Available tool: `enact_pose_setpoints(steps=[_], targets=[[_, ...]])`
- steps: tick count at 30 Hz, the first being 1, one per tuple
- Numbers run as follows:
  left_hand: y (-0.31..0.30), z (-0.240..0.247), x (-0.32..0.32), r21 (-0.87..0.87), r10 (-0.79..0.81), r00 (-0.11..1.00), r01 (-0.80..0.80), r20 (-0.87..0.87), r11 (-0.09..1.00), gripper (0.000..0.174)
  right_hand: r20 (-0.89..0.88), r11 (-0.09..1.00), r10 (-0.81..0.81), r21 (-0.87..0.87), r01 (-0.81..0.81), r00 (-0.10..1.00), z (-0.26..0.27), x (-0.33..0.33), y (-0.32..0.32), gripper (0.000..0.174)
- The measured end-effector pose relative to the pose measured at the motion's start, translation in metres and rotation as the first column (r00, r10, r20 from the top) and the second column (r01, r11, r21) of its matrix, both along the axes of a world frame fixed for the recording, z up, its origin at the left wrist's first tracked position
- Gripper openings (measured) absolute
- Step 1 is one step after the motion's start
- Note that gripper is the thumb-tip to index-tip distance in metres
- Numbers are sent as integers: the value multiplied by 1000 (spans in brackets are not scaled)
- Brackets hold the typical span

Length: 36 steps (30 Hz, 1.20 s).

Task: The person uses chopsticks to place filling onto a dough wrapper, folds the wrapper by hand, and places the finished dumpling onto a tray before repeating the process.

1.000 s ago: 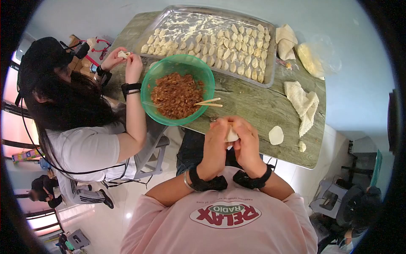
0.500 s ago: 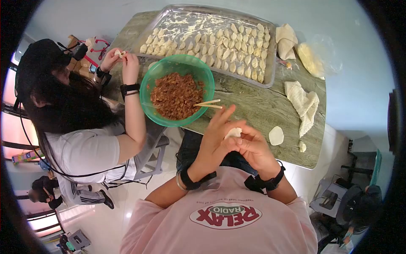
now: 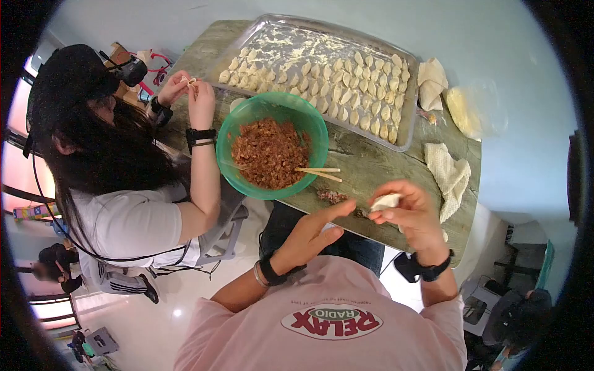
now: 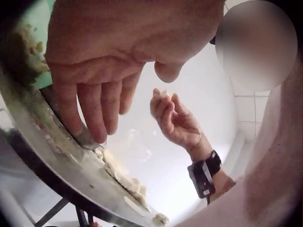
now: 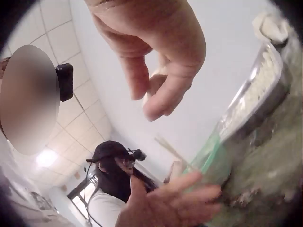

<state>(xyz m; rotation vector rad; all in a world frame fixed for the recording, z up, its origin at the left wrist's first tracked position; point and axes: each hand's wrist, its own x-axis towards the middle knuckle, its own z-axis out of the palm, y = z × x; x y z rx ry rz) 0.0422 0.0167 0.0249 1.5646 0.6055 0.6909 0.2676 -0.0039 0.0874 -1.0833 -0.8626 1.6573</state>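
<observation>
From afar I see the right hand (image 3: 418,216) pinching a white dumpling (image 3: 386,202) — the left hand (image 3: 307,236), empty, fingers extended, near the green bowl (image 3: 315,127).

- Dumpling (image 3: 386,202): pale dough, small, longish, folded; whether sealed all along, can't tell.
- Pinched between thumb and fingers of my right hand (image 3: 413,207), raised off the table (image 3: 362,157), long side slanting slightly.
- From my right wrist, mostly hidden behind the fingers; a pale bit shows.
- My left hand (image 3: 310,234) just beside it, fingers straight, holding nothing.
</observation>
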Motion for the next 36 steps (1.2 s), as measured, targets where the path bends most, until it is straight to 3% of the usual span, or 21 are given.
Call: enact_pose_setpoints(steps=[2, 6, 9, 12, 14, 16, 18, 19, 20, 21, 22, 23, 27, 33, 35, 36], targets=[[-2, -8, -9, -39, -24, 998, 22, -58, 999, 51, 88, 998, -33, 50, 28, 996, 20, 13, 7, 37], [3, -17, -22, 13, -19, 988, 22, -154, 1000, 46, 269, 980, -126, 186, 77, 955, 43, 38, 35, 35], [6, -21, -27, 48, 5, 987, 2, -163, 999, 45, 349, 966, -173, 241, 91, 921, 62, 50, 66, 35], [2, -33, -42, -41, -5, 971, -5, -239, 999, 41, 350, 960, -172, 269, 77, 921, 84, 56, 100, 33], [-10, -56, -65, -278, -17, 950, -74, -311, 958, 36, 342, 960, -165, 272, 70, 925, 91, 58, 119, 31], [-31, -76, -98, -252, 120, 839, -291, -531, 923, 25, 343, 956, -175, 282, 76, 923, 96, 55, 130, 29], [-74, -128, -150, -416, 283, 777, -562, -562, 715, 20, 371, 962, -153, 266, 53, 916, 97, 56, 137, 30], [-112, -185, -194, -377, 285, 740, -587, -610, 717, 20, 395, 968, -129, 248, 30, 910, 97, 56, 141, 30], [-141, -202, -225, -363, 158, 711, -521, -685, 772, 25, 395, 968, -129, 248, 30, 910, 99, 55, 144, 30], [-166, -221, -250, -33, -79, 494, 101, -866, 994, 31, 424, 973, -118, 231, 19, 898, 104, 54, 146, 30], [-173, -177, -242, -610, -300, 656, -311, -692, 729, 31, 452, 977, -108, 215, 10, 886, 109, 53, 147, 30], [-201, -189, -259, -666, -355, 782, -100, -512, 740, 34, 452, 976, -111, 216, 12, 885, 115, 53, 147, 30], [-182, -188, -266, -673, -404, 768, -47, -497, 738, 35, 616, 981, -133, 194, 14, 776, 147, 54, 142, 27], [-160, -144, -266, -696, -486, 736, 29, -471, 718, 38, 946, 989, -144, 128, 74, 292, 206, 108, 127, 37], [-150, -123, -261, -702, -513, 721, 52, -466, 710, 39, 667, 974, -121, 223, -42, 735, 222, 128, 141, 23], [-146, -115, -256, -706, -525, 716, 65, -459, 706, 40, 668, 974, -122, 223, -42, 734, 218, 128, 148, 23]])
